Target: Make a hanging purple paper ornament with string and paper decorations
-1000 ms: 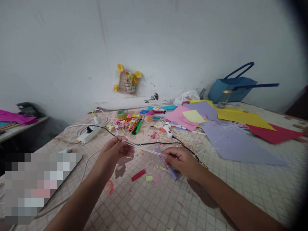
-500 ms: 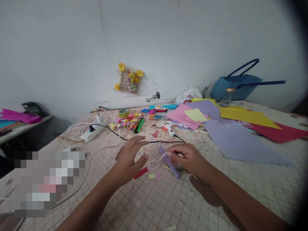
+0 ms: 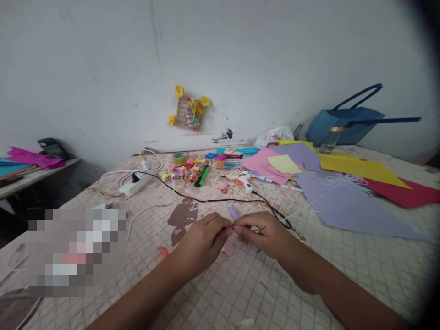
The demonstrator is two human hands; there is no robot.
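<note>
My left hand (image 3: 209,236) and my right hand (image 3: 263,231) meet fingertip to fingertip above the table. Both pinch the thin white string, of which little shows between them. From my right hand the string runs back to a loose tangle (image 3: 345,180) on a large lilac sheet (image 3: 330,206). A rolled purple paper strip (image 3: 234,212) lies partly hidden beneath my hands. Beside it is a pink paper circle (image 3: 229,249).
A white glue gun (image 3: 246,183) with a black cord lies behind my hands. Further left are a green cutter (image 3: 201,176), paper scraps (image 3: 185,172), tape (image 3: 180,158) and a power strip (image 3: 135,183). A blue bag (image 3: 347,123) and jar (image 3: 332,140) stand back right.
My left hand has moved right and closed on the string beside my right hand. The string's loop is no longer visible. The view has shifted slightly.
</note>
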